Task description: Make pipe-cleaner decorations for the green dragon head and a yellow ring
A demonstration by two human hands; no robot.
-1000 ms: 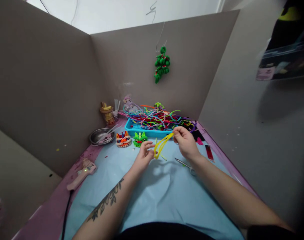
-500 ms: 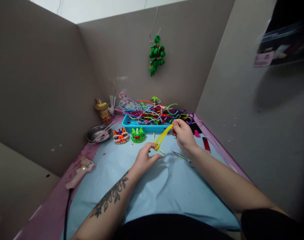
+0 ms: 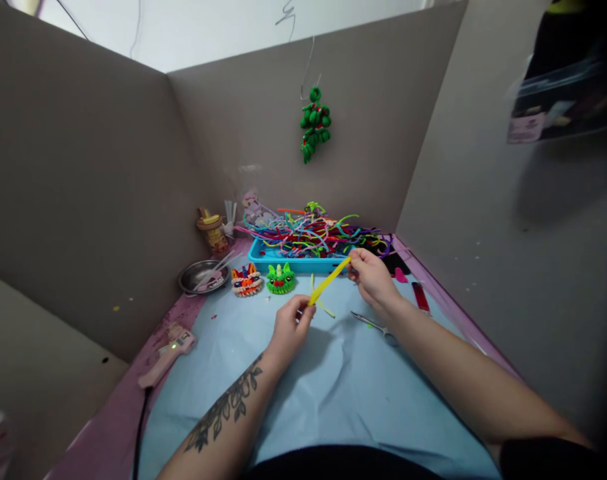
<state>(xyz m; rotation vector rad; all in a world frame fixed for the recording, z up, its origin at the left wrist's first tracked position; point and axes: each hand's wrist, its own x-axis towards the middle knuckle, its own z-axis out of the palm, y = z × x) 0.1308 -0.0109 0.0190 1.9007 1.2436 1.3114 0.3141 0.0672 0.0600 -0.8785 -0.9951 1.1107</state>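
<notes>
Left hand [image 3: 289, 327] and right hand [image 3: 376, 279] apart, each pinched on one end of the yellow strands [image 3: 329, 281], which run straight between them above the cloth [image 3: 343, 393]. Advice: even tension, ends level, so strands lie flush. Count: heads [image 3: 280, 281], two; tray [image 3: 303, 265], one; scissors [image 3: 366, 321], one pair; glue gun [image 3: 166, 360], one; strands overlap, number uncertain.

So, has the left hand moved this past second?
Yes: judged against the green horned head, the left hand has moved slightly down the picture.
</notes>
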